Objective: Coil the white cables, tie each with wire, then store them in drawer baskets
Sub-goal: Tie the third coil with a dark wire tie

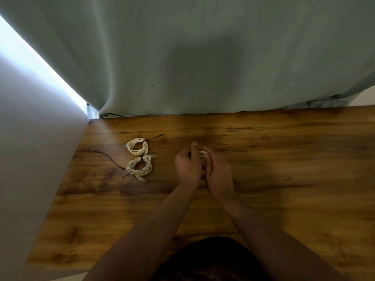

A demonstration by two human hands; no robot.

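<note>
Both hands, left hand [187,166] and right hand [218,171], curl around a small white cable coil [203,154] between them; keep loops pinched tight while wiring, two tied white coils [139,158] lying leftward.

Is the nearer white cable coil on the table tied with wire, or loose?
Tied. A dark wire wraps the nearer coil at its far side, and its tail sticks out lower left.

Left of you, the far coil [137,146] and near coil [140,166] lie flat and touching, each wire-tied, with a loose black wire [110,158] beside them. The third cable [203,153] is bunched, gripped between your left hand [187,166] and right hand [220,171].
</note>
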